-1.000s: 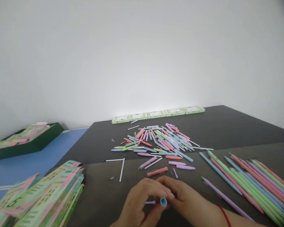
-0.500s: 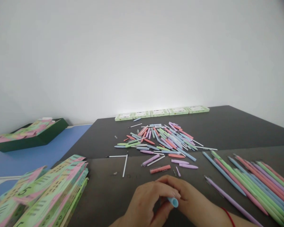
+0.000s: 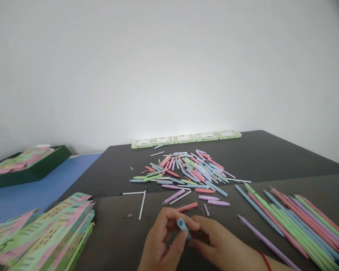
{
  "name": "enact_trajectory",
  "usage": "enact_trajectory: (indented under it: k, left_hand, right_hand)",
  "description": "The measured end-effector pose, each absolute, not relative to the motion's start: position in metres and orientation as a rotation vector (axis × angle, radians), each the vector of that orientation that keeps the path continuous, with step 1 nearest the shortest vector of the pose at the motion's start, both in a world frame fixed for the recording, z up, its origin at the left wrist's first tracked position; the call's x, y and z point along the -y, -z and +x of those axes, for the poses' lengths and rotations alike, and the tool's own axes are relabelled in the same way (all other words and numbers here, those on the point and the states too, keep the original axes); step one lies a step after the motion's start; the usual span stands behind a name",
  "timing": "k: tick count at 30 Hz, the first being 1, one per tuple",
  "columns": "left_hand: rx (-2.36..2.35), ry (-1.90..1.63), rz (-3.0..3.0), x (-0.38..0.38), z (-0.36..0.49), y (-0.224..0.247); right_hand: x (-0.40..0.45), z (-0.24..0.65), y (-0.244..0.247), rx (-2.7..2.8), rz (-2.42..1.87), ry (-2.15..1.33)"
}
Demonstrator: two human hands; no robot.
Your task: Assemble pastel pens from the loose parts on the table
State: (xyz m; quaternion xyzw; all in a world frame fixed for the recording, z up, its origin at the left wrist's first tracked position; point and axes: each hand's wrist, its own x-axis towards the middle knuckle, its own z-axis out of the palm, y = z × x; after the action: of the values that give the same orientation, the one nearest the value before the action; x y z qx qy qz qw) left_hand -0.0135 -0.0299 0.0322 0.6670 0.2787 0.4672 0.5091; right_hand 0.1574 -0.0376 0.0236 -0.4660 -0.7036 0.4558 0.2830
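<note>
A light blue pen barrel shows its hollow end between my two hands. My left hand pinches it between thumb and fingers. At its lower right part, my right hand, with a red string at the wrist, closes its fingertips on a small clear part that is hard to make out. Just beyond my hands lie a red pen barrel, a small purple piece and a purple barrel with a clear end. A heap of coloured pen parts and white refills spreads farther back.
Whole-looking pens lie in a row at the right, a purple pen nearest my right hand. Printed cartons are stacked at the left, near a green tray. Flat green boxes line the table's back edge.
My hands have moved apart slightly, and the blue barrel has shifted left and turned its open end upward. More of its lower part shows. The camera view has shifted a little.
</note>
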Motion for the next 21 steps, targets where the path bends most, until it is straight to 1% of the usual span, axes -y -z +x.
enact_trajectory:
  k: [3,5,11,16,21]
  left_hand:
    - [-0.733,-1.165,1.266,0.027,-0.009,-0.028]
    - [-0.758,-1.172,1.167,0.025,-0.008,-0.026]
    - [-0.744,-1.271,1.073,0.018,-0.014,-0.02]
    - [-0.758,-1.239,1.064,0.017,-0.017,-0.015]
    - [-0.767,-1.228,1.121,0.013,-0.017,-0.012]
  right_hand:
    - [0.036,0.164,-0.021,2.061,-1.368,-1.02]
    - [0.033,0.17,-0.022,2.161,-1.377,-0.87]
    - [0.01,0.2,-0.023,2.383,-1.539,-0.498]
    - [-0.021,0.215,-0.028,2.539,-1.571,-0.203]
    - [-0.045,0.199,-0.034,2.683,-1.462,-0.071]
